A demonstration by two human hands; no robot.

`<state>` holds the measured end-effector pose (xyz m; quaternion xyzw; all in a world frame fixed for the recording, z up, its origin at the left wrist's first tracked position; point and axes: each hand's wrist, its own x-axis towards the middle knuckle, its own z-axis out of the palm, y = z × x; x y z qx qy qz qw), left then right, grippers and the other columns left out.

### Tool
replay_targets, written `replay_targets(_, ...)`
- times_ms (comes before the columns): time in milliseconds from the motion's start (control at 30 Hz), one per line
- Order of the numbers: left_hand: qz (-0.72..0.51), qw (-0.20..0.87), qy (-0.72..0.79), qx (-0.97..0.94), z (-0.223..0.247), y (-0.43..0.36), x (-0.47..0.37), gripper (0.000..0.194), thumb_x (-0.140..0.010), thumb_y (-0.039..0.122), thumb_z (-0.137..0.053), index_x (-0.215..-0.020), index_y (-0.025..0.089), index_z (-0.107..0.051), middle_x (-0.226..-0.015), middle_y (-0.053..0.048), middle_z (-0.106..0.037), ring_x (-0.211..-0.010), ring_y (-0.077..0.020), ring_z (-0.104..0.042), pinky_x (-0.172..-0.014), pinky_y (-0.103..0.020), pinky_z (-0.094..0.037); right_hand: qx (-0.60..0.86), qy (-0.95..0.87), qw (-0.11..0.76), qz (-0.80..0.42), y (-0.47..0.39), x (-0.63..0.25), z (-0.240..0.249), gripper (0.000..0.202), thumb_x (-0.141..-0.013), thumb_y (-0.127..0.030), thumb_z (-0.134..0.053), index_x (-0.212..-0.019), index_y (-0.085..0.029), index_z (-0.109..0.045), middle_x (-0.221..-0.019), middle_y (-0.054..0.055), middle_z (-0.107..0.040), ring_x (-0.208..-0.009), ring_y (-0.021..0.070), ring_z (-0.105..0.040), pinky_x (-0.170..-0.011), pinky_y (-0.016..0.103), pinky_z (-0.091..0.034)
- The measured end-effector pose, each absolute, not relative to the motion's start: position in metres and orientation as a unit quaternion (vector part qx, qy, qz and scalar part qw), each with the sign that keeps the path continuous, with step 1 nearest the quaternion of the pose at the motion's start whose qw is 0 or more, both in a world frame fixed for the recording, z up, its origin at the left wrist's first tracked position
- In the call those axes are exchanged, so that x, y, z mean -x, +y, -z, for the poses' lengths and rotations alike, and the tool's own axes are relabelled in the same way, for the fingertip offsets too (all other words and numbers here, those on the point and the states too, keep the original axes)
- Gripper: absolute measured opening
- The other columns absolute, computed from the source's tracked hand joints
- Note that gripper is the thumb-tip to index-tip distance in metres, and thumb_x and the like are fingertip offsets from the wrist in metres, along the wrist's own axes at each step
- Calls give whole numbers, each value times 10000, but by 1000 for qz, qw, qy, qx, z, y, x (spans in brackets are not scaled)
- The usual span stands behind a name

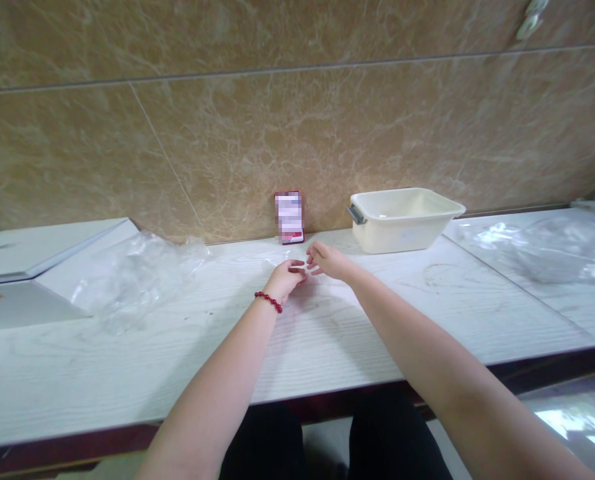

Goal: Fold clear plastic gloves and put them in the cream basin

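Note:
My left hand [287,279], with a red bead bracelet [269,301] at the wrist, is low over the white table near the middle of the view. Its fingers are apart, pointing toward my right hand. My right hand [325,259] faces it from the other side, fingers loosely bent and spread, the fingertips of both hands almost meeting. I make out nothing held in either one. Just behind them a phone-like device with a red edge [290,217] leans upright against the wall, its screen blurred. A faint clear film [277,257] seems to lie on the table beside my left hand.
A cream plastic bin [392,233] with a grey handle stands right of the hands by the wall. Crumpled clear plastic [142,280] lies at left beside a white box [32,293]. More clear plastic [552,250] lies at far right. The marble-patterned wall [237,147] bounds the table's back.

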<state>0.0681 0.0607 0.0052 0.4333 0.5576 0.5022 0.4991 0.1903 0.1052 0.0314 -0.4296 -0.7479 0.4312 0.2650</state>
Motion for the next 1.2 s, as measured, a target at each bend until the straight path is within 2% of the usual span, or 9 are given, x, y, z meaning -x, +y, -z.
replay_targets(100, -493, 474, 573, -452, -3, 62, -66, 247, -626, 30, -542, -855, 109, -500, -665, -22, -553, -585, -88, -554, -649, -247, -452, 454, -761, 261, -383, 110, -196, -32, 203, -831, -180, -237, -907, -173, -425, -838, 42, -555, -661, 69, -544, -527, 167, -453)
replay_targets(167, -483, 449, 588, -468, -2, 63, -65, 258, -619, 29, -534, -863, 109, -509, -662, -21, -558, -584, -91, -552, -636, -241, -452, 479, -790, 248, -292, 116, -203, -32, 227, -799, -140, -277, -932, -170, -458, -825, 39, -573, -678, 83, -545, -576, 185, -441)
replay_targets(267, -464, 391, 621, -495, -2, 64, -60, 257, -594, 38, -544, -836, 121, -533, -656, -17, -562, -560, -96, -541, -601, -239, -448, 497, -832, 203, -140, 124, -213, -28, 241, -725, -110, -365, -887, -161, -536, -826, 48, -595, -763, 124, -539, -668, 210, -403)
replay_targets(333, -451, 342, 642, -517, -2, 65, -57, 225, -575, 44, -553, -779, 139, -554, -652, -11, -562, -565, -105, -535, -605, -245, -443, 490, -851, 159, -102, 127, -219, -26, 241, -687, -110, -396, -841, -164, -574, -835, 45, -605, -790, 137, -533, -680, 205, -383)
replay_targets(467, -428, 264, 655, -564, -3, 67, -53, 170, -571, 49, -551, -702, 156, -570, -668, -19, -574, -638, -132, -543, -656, -256, -432, 455, -879, 91, -114, 129, -225, -26, 246, -650, -134, -430, -813, -180, -608, -817, 23, -614, -737, 127, -535, -628, 186, -372)
replay_targets(667, -405, 214, 653, -603, -2, 66, -53, 173, -588, 52, -536, -723, 156, -570, -692, -28, -591, -662, -135, -552, -681, -255, -432, 396, -903, 44, -160, 124, -230, -35, 260, -627, -239, -513, -866, -214, -612, -778, -13, -597, -636, 91, -513, -548, 167, -354)
replay_targets(900, -382, 184, 661, -619, -1, 66, -53, 181, -596, 63, -538, -747, 156, -577, -714, -37, -606, -688, -142, -562, -681, -251, -435, 365, -909, 10, -201, 124, -232, -34, 349, -583, -361, -600, -911, -244, -622, -750, -12, -566, -636, 93, -499, -581, 180, -361)
replay_targets(1033, -369, 177, 670, -620, -3, 67, -51, 213, -607, 55, -527, -787, 155, -580, -747, -39, -613, -697, -143, -565, -673, -251, -439, 369, -906, 2, -209, 123, -232, -34, 406, -554, -371, -633, -942, -254, -611, -740, -14, -552, -639, 97, -500, -586, 184, -363)
replay_targets(1200, -316, 120, 658, -673, -12, 61, -52, 241, -658, 92, -503, -872, 164, -588, -905, -72, -586, -851, -177, -539, -816, -292, -385, 370, -906, -9, -207, 122, -232, -36, 479, -534, -400, -645, -988, -258, -590, -742, -14, -543, -653, 107, -498, -604, 195, -364)
